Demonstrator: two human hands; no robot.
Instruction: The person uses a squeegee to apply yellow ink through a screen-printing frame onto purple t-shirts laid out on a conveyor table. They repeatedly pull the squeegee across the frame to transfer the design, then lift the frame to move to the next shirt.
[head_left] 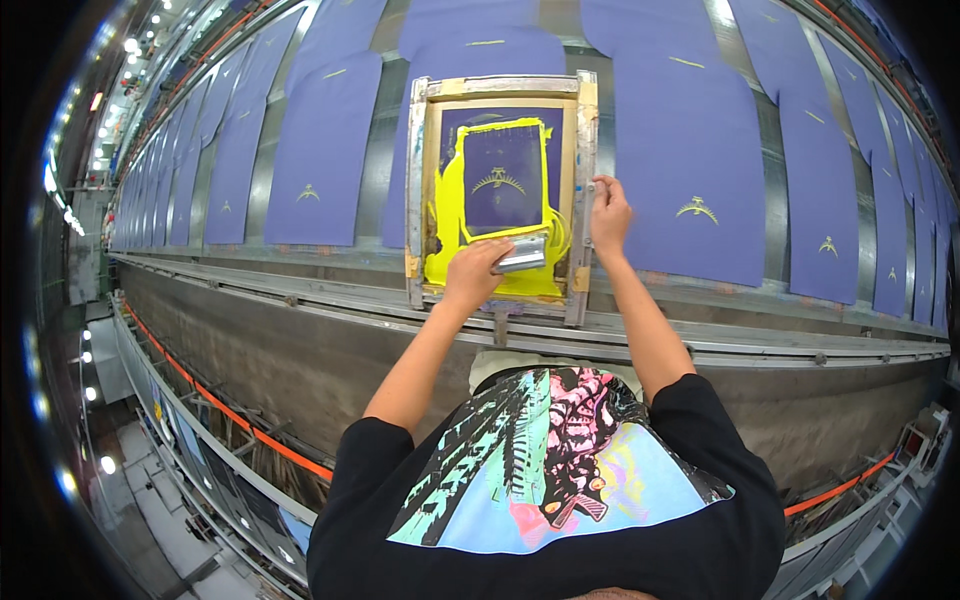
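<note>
A metal screen-printing frame (418,180) lies over a purple fabric panel in front of me. Yellow ink (448,235) surrounds a dark rectangle in the mesh, where a small winged design shows. My left hand (478,270) is closed on a silver squeegee (525,258) in the lower part of the screen, among the ink. My right hand (610,220) is closed on the right side rail of the frame.
Purple fabric panels (680,150) with small yellow prints lie in a long row on a metal table either side of the frame. A steel rail (750,350) runs along the near edge. Orange strips (250,430) and further rails run behind my body.
</note>
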